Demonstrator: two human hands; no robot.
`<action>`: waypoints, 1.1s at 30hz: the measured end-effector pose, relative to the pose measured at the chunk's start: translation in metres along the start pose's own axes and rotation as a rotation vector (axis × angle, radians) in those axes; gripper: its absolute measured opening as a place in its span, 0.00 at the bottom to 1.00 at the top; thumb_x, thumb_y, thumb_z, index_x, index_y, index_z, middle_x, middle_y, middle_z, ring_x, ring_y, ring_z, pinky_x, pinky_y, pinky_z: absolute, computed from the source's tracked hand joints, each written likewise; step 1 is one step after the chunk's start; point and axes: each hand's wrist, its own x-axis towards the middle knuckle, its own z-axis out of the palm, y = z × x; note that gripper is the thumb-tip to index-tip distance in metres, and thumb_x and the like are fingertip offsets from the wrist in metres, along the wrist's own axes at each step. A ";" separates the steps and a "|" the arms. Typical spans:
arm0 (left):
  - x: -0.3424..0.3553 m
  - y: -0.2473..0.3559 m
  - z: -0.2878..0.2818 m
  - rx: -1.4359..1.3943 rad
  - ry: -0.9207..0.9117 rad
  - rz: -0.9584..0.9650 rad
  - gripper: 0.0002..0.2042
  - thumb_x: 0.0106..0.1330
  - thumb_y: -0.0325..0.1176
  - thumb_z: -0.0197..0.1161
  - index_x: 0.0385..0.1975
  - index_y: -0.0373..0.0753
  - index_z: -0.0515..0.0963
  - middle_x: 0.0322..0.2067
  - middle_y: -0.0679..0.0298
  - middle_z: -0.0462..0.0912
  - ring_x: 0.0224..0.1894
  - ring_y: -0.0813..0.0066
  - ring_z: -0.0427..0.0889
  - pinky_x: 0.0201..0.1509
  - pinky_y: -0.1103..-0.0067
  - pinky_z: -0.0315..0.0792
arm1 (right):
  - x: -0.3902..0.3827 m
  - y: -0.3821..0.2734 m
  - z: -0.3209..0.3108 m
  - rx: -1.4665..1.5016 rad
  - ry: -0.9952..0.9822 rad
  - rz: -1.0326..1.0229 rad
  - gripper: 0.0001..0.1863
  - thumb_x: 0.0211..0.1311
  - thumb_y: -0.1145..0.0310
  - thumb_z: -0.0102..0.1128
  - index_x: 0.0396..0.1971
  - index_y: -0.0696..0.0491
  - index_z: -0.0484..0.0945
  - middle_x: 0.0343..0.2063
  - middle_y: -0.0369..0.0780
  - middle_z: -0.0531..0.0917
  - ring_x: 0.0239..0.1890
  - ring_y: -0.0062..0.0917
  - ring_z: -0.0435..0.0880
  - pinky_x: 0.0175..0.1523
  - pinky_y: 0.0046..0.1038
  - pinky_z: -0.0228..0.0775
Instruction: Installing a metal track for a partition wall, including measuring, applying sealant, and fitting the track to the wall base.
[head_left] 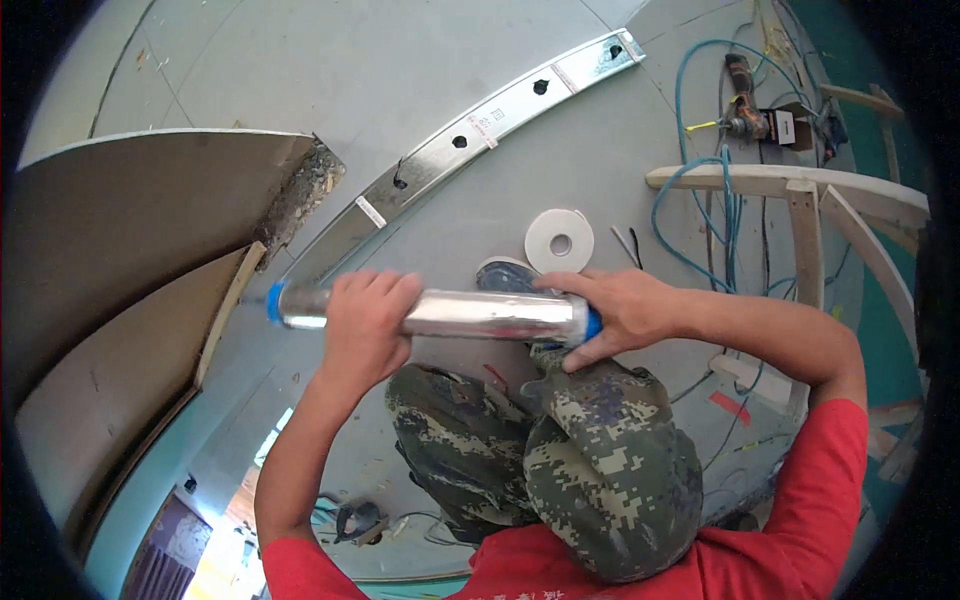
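My left hand (365, 325) is wrapped round a shiny silver cylinder (470, 315) with blue ends, held level across my camouflage-clad knees (610, 460). My right hand (625, 310) grips its right end by the blue cap, thumb below. A thin tip sticks out at the left end. Just beyond the cylinder are my dark shoe (505, 277), a white roll of tape (543, 238) and two thin rods (625, 248). A long curved metal strip (510, 108) with several dark holes and small crosspieces lies on the grey floor (400, 70).
Curved boards (120, 220) rise at the left. A curved wooden frame (760, 178) stands at the right, with blue hose (680, 110) looped over it. Behind it lie a cordless drill (742, 95), a small box (788, 127) and cables. A dark tool (355, 522) lies at lower left.
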 end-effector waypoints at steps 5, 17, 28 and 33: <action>0.070 0.023 -0.005 -0.004 0.003 0.169 0.19 0.38 0.21 0.58 0.35 0.43 0.73 0.29 0.63 0.76 0.37 0.60 0.74 0.42 0.68 0.66 | -0.050 0.016 0.000 0.206 0.127 0.129 0.46 0.46 0.41 0.68 0.62 0.48 0.61 0.46 0.48 0.78 0.49 0.44 0.78 0.53 0.38 0.69; 0.149 0.124 -0.022 -0.441 0.277 0.273 0.34 0.50 0.34 0.69 0.60 0.41 0.65 0.51 0.48 0.71 0.56 0.49 0.69 0.60 0.64 0.64 | -0.064 0.046 -0.047 1.548 0.423 0.143 0.27 0.58 0.46 0.59 0.43 0.58 0.76 0.31 0.38 0.82 0.31 0.21 0.81 0.38 0.23 0.76; 0.112 0.117 -0.010 -0.460 0.146 0.311 0.55 0.41 0.45 0.78 0.67 0.32 0.50 0.46 0.50 0.73 0.45 0.51 0.73 0.53 0.62 0.65 | -0.009 0.023 -0.055 1.779 0.388 -0.157 0.25 0.59 0.46 0.58 0.39 0.56 0.76 0.30 0.41 0.83 0.31 0.25 0.84 0.39 0.29 0.81; 0.105 0.102 -0.007 -0.396 0.181 0.306 0.53 0.41 0.44 0.78 0.66 0.32 0.51 0.44 0.51 0.75 0.44 0.51 0.75 0.52 0.63 0.67 | -0.003 0.014 -0.061 1.671 0.370 -0.180 0.24 0.62 0.48 0.56 0.41 0.56 0.75 0.33 0.39 0.82 0.33 0.24 0.83 0.41 0.29 0.79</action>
